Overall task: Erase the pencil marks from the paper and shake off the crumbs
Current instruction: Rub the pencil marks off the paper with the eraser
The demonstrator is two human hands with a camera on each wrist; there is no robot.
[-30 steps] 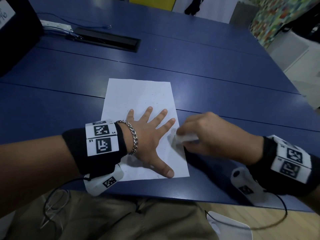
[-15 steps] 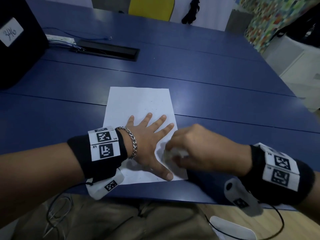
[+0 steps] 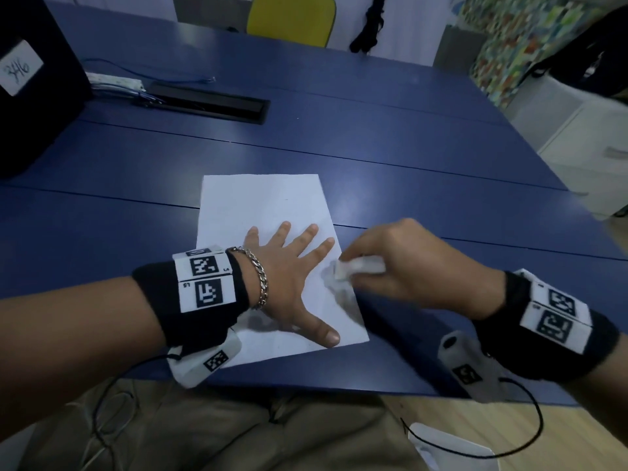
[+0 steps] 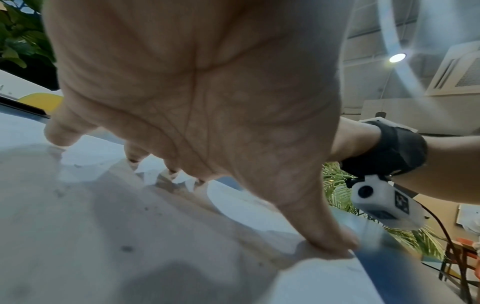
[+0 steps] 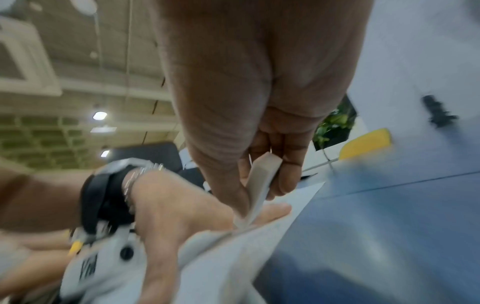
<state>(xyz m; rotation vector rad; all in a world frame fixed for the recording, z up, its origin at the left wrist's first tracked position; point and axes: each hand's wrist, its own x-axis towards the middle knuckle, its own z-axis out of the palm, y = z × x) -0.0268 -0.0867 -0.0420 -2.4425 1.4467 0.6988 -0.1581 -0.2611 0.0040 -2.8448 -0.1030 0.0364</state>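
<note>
A white sheet of paper [image 3: 261, 205] lies on the blue table [image 3: 390, 158] near its front edge. My left hand [image 3: 289, 277] lies flat on the sheet's lower half with fingers spread, pressing it down; from the left wrist view the palm [image 4: 207, 92] arches over the paper [image 4: 130, 236], where small dark crumbs show. My right hand [image 3: 401, 263] pinches a white eraser [image 3: 360, 268] against the sheet's right edge, just right of my left fingertips. In the right wrist view the eraser [image 5: 259, 183] sits between thumb and fingers, its tip on the paper [image 5: 259, 246].
A long black strip [image 3: 207, 100] with cables lies at the table's back left, beside a black box [image 3: 30, 79] with a white label. A yellow chair [image 3: 292, 20] stands behind the table. A white cabinet [image 3: 584, 147] is off to the right.
My right hand has rubbed the eraser back and forth at the paper's right edge: inward toward my left thumb, then back out to the edge. My left hand stays flat on the sheet.
</note>
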